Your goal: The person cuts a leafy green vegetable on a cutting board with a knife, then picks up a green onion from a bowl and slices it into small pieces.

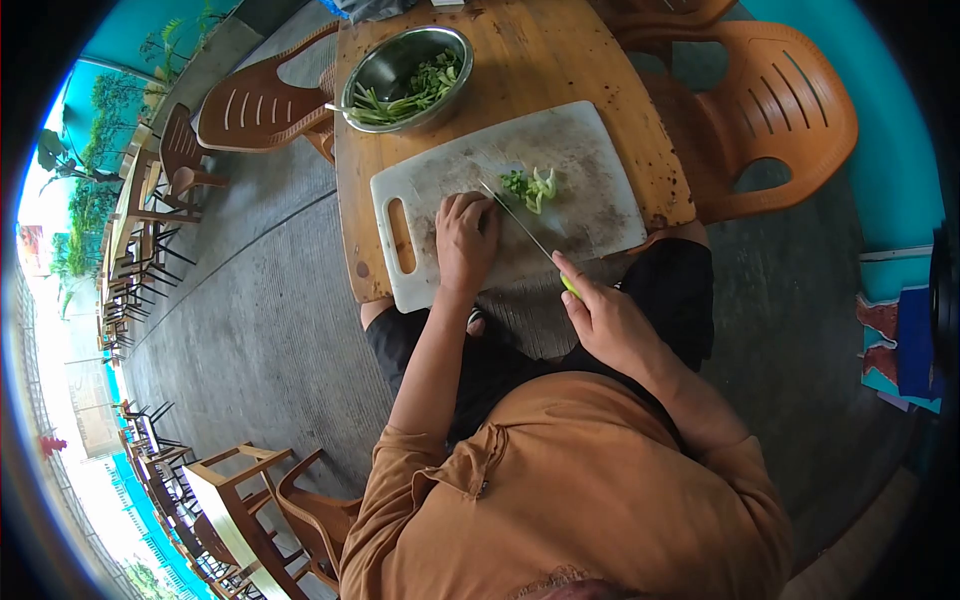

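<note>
My right hand (610, 320) is closed around the green handle of a kitchen knife (525, 227), its blade reaching across the cutting board toward the upper left. The blade tip lies between my left hand and a small heap of chopped green vegetable (535, 188). On the worn white cutting board (425, 190), my left hand (465, 242) rests with its fingers curled under, just left of the blade. Whatever the left fingers hold, if anything, is hidden beneath them. At the back left stands a steel bowl (385, 68) with cut green stalks and leaves (425, 90) in it.
The board lies on a wooden table (525, 60), its near edge overhanging toward my lap. Orange plastic chairs stand at the right (790, 110) and left (260, 105) of the table. A plastic bag (375, 8) shows at the far edge.
</note>
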A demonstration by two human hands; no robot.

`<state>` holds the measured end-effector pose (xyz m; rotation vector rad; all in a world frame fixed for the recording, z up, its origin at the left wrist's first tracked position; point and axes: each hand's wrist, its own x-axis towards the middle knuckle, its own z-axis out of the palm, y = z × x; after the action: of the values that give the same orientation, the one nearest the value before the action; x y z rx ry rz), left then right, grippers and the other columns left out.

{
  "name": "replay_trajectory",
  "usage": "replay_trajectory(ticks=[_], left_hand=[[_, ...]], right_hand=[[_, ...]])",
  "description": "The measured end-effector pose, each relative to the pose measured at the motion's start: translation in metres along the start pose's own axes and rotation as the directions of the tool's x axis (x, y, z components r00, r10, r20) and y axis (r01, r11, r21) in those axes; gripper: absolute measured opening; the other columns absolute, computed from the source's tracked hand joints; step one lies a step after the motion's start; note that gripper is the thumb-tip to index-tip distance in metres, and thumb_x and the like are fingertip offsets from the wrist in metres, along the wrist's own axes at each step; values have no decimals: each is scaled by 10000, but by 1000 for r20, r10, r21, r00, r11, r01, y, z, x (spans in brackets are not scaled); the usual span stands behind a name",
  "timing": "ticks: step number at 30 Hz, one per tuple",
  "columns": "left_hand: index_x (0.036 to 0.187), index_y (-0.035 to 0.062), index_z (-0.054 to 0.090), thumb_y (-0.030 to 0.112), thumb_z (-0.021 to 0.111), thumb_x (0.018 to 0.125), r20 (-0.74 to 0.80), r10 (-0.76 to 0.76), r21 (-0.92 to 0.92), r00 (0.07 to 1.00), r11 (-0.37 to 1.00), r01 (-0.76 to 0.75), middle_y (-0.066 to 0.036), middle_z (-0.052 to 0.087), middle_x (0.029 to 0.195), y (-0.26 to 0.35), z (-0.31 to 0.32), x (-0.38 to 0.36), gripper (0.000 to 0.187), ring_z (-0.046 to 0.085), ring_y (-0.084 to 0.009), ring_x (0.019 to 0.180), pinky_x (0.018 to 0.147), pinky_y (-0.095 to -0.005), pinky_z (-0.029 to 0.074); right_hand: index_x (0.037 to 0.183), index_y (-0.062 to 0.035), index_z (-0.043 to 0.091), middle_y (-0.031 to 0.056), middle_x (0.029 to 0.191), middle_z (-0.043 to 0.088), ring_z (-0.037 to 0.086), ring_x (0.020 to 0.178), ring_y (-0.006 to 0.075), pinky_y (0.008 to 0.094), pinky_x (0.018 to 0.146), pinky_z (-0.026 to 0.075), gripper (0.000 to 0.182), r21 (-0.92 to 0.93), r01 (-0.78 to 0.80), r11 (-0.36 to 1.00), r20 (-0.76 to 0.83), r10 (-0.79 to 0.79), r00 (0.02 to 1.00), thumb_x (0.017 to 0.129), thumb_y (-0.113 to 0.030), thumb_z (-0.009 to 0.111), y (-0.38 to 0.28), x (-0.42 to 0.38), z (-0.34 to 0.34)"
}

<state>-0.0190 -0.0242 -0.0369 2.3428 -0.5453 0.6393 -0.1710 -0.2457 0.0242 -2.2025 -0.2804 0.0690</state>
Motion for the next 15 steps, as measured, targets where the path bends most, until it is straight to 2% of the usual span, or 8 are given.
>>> replay_trajectory(ticks=[5,8,11,13,15], left_hand=[[990,38,769,62,800,883,1,0,-11,1000,1000,0,-65,745,1078,-1,1,-1,113,669,-313,1090,975,-448,524],[990,15,762,18,801,859,-7,-7,-7,1000,1000,7,-96,759,1084,2,0,0,137,687,-330,1074,980,-445,542],[990,17,760,18,800,856,-3,-14,-5,1000,1000,14,-93,759,1080,1,1,-1,139,687,-329,1078,985,-446,539],[991,35,769,58,795,884,9,-12,8,1000,1000,12,-62,745,1088,-1,2,-2,113,665,-314,1108,991,-448,520],[991,35,769,55,794,880,11,-14,12,1000,1000,13,-61,746,1089,-1,2,-3,116,667,-314,1106,989,-448,521]], right_hand=[[1679,-85,375,311,983,738,741,890,491,558,778,608,596,-17,1,1000,10,-1,1000,1118,-176,557,0,0,-1],[1678,-85,375,313,975,734,739,876,497,560,774,608,598,11,-3,1000,8,3,1000,1117,-178,560,-1,1,-1],[1679,-81,369,313,981,735,740,875,494,556,775,608,603,-3,-65,998,73,65,995,1115,-167,562,-5,1,-4],[1681,-77,362,298,965,736,740,856,481,548,760,606,607,-3,18,1000,-5,-18,1000,1112,-151,562,-5,1,1],[1682,-78,360,290,957,736,739,843,473,546,750,603,610,-7,-10,1000,16,10,1000,1110,-143,562,-9,2,1]])
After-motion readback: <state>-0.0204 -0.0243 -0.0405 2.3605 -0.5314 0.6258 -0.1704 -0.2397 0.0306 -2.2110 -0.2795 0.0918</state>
